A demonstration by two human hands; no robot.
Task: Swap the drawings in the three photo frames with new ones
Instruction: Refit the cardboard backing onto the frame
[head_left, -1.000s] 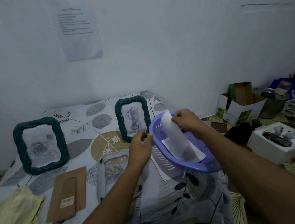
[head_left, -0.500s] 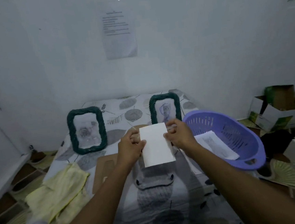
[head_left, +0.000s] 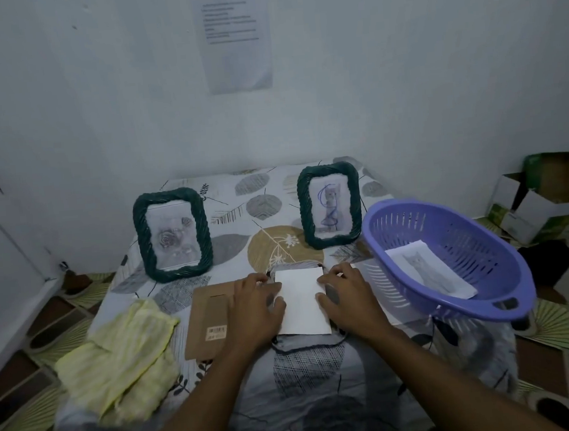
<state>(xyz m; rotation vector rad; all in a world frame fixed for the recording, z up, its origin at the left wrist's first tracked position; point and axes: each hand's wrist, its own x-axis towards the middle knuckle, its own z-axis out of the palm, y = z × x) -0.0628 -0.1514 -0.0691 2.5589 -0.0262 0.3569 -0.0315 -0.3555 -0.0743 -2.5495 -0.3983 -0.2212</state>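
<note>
A white drawing sheet (head_left: 302,301) lies blank side up on a third green frame (head_left: 308,345), which is flat on the table with only its dark rim showing. My left hand (head_left: 258,308) presses the sheet's left edge and my right hand (head_left: 347,301) presses its right edge. Two green woven frames stand at the back: the left frame (head_left: 173,233) shows a rose drawing, the right frame (head_left: 330,204) shows a blue-scribbled figure. A brown backing board (head_left: 209,318) lies just left of my left hand.
A purple plastic basket (head_left: 449,231) at the right holds another drawing (head_left: 429,271). A yellow cloth (head_left: 123,353) lies at the front left. Open cardboard boxes (head_left: 543,196) sit on the floor at the far right. The wall is close behind the table.
I took the sheet out of the basket, brought it over in both hands, and lowered it flat onto the lying frame. The view swung left and down.
</note>
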